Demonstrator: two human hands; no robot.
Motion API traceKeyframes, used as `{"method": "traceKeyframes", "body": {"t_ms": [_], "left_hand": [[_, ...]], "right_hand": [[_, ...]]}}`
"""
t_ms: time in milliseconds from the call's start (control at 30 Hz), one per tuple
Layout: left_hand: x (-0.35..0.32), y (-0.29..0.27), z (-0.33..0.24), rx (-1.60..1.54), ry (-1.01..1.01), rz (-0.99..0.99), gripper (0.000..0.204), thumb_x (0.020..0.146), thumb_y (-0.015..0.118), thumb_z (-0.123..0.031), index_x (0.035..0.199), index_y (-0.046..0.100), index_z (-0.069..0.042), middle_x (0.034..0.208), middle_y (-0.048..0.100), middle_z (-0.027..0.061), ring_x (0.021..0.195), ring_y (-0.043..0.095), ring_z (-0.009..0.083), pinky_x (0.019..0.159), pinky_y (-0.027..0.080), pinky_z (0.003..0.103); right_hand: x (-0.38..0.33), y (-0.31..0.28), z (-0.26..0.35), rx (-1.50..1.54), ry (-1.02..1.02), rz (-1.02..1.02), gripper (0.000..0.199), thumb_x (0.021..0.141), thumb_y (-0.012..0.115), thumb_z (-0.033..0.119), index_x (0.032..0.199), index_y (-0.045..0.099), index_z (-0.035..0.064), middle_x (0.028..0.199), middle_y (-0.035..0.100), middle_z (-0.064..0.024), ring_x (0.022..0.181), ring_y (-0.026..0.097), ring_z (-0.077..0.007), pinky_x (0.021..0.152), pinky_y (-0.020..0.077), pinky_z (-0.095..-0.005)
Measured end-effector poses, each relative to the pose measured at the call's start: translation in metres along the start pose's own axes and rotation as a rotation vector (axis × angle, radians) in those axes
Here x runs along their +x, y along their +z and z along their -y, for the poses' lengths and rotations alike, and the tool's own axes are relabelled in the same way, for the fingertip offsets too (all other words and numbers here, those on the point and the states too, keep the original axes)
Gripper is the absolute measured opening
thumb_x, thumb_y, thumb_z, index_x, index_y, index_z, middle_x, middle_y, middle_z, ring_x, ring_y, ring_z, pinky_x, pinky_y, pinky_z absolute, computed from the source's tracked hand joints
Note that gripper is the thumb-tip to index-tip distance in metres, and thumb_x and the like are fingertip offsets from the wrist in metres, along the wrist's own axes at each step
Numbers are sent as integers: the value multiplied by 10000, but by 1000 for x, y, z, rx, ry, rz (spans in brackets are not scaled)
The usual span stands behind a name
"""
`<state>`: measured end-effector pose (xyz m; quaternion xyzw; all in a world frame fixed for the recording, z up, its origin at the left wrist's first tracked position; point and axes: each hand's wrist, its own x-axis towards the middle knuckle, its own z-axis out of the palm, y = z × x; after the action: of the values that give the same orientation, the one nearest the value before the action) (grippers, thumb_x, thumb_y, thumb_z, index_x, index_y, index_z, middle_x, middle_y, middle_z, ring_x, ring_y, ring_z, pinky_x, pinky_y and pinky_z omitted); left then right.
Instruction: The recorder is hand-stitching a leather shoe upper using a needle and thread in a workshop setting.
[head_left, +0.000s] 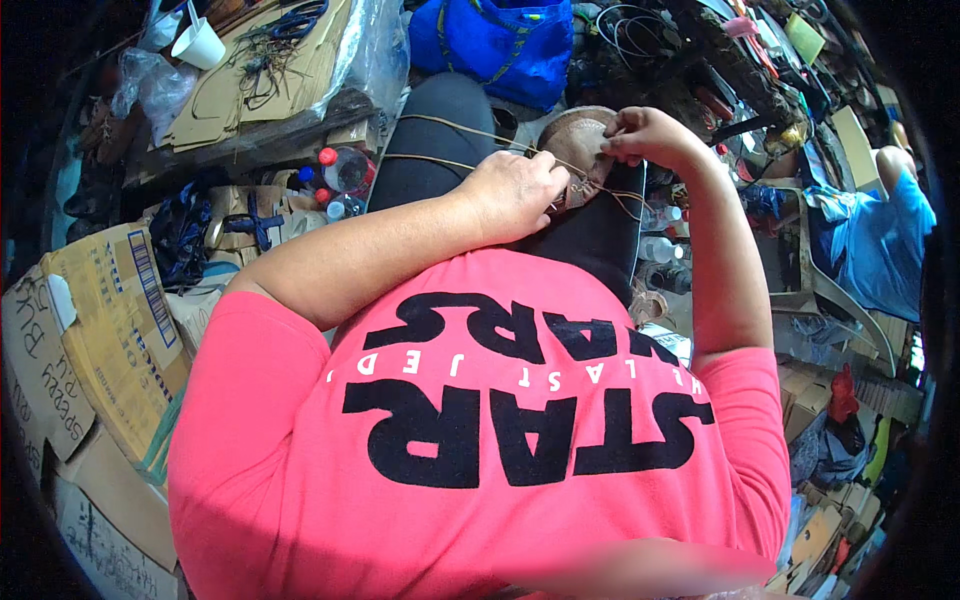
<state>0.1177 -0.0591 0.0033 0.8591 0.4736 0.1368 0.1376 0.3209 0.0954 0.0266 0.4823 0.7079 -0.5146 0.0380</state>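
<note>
Left hand (515,192) rests on the person's lap, fingers curled shut, pinching tan thread (450,125) that runs in two strands leftward across the dark trousers (440,130) toward the left knee. Right hand (645,135) sits just beyond, fingertips pressed together, gripping the far edge of a brown leather shoe piece (578,135); whether it also pinches a needle cannot be told, too small. The shoe piece lies on the lap between the two hands, touching both, with more thread looping under it near the right thigh. Pink printed T-shirt (480,430) fills the lower half of the view. Left of the left knee stand plastic bottles with red caps (343,168), just beside a low wooden bench (260,135) covered in cardboard cutouts (255,85); a white paper cup (200,45) sits at the bench's far left corner, scissors (300,20) near its far edge. Blue bag (495,45) on the floor beyond the knees. Folded cardboard boxes (110,330) stacked at the left edge of view. Another person's blue sleeve (885,240) shows at the right edge, well apart from both hands.
</note>
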Motion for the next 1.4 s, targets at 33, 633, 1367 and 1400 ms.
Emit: {"method": "traceKeyframes", "body": {"t_ms": [33, 633, 1367, 1400], "left_hand": [[1, 1, 2, -4, 21, -11, 430, 654, 746, -206, 990, 533, -46, 923, 566, 144, 799, 623, 312, 681, 520, 389], [8, -12, 55, 232, 296, -68, 114, 747, 552, -83, 853, 569, -121, 761, 580, 61, 779, 627, 231, 695, 478, 355], [16, 10, 10, 237, 314, -173, 312, 675, 725, -362, 717, 546, -110, 684, 578, 45, 683, 601, 200, 694, 416, 320], [19, 11, 4, 253, 282, -167, 312, 685, 718, -368, 713, 547, -109, 675, 584, 49, 671, 604, 204, 696, 418, 323]], "right_hand": [[-10, 3, -6, 147, -26, -35, 376, 775, 715, 142, 1093, 563, 12, 790, 590, -13, 619, 540, -78, 570, 443, -210], [-36, 57, -35, -24, -214, -473, 294, 825, 691, 295, 873, 683, 5, 838, 557, -44, 790, 538, -146, 733, 426, -293], [-14, 30, -21, -16, -198, -251, 219, 833, 691, 219, 863, 664, 4, 743, 600, 37, 692, 498, -44, 631, 436, -239], [-8, 23, -22, -6, -189, -208, 216, 832, 692, 210, 889, 663, 3, 774, 610, 33, 715, 510, -47, 661, 444, -237]]}}
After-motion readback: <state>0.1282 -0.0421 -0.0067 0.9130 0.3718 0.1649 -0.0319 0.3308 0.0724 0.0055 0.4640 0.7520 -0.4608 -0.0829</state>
